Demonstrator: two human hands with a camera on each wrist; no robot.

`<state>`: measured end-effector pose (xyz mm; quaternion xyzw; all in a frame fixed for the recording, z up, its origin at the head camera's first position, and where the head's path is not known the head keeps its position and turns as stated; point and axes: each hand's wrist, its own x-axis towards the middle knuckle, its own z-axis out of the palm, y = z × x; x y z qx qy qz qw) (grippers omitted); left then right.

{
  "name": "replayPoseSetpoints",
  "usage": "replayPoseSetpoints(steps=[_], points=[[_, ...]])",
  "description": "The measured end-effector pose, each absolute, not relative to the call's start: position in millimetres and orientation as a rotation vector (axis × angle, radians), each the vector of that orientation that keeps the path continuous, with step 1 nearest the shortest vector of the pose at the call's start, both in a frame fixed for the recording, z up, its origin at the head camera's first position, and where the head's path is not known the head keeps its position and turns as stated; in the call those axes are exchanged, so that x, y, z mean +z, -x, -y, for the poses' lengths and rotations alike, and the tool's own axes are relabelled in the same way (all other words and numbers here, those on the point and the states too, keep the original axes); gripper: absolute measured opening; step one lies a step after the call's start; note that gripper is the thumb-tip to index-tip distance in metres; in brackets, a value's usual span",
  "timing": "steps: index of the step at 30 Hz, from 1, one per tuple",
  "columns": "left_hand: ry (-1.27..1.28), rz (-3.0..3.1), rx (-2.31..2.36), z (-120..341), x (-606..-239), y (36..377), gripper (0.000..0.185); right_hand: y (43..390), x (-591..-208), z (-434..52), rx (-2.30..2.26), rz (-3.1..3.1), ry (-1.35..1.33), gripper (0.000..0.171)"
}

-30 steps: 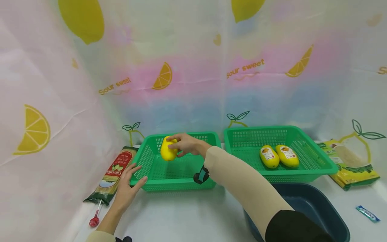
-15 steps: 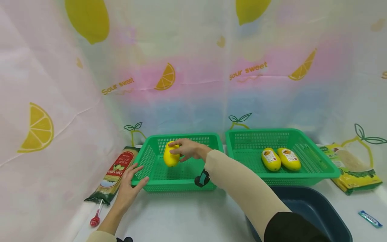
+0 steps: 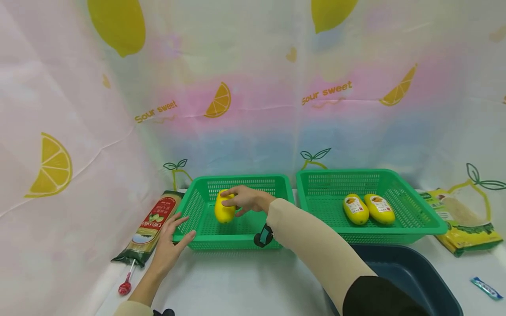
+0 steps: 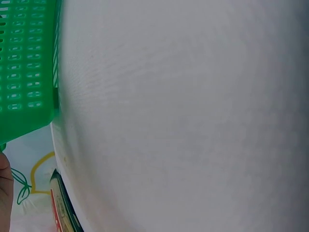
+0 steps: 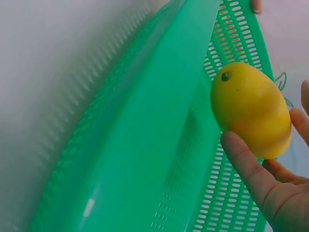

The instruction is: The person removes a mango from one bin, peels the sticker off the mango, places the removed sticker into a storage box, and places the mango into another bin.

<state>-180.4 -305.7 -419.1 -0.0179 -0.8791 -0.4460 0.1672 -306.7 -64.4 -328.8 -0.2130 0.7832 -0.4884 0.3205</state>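
Observation:
My right hand (image 3: 250, 199) holds a yellow mango (image 3: 224, 212) by its upper part, low inside the left green basket (image 3: 233, 242). In the right wrist view the mango (image 5: 251, 108) hangs with its stem nub showing, thumb on one side and fingers on the other. My left hand (image 3: 168, 240) lies at the basket's front left corner, its fingers spread and straight. Only a sliver of that hand (image 4: 5, 193) shows in the left wrist view, beside the basket wall (image 4: 26, 87).
A second green basket (image 3: 379, 238) on the right holds two labelled mangoes (image 3: 367, 209). In front of it stands a dark blue tub (image 3: 431, 274). An Olivoilo packet (image 3: 152, 226) and a red lollipop (image 3: 124, 288) lie left; a yellow-green bag (image 3: 464, 224) and small blue wrapper (image 3: 486, 288) lie right.
My right hand has lowered the mango deeper into the left basket. The left hand stays at the basket corner. The whole head view has shifted slightly.

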Motion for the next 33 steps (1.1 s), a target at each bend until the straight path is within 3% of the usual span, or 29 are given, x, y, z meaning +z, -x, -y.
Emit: replayPoseSetpoints(steps=[33], points=[[0.047, 2.518, -1.278, 305.6, -418.0, 181.6, 0.055, 301.3, -322.5, 59.4, -1.188, -2.112, 0.613, 0.051]])
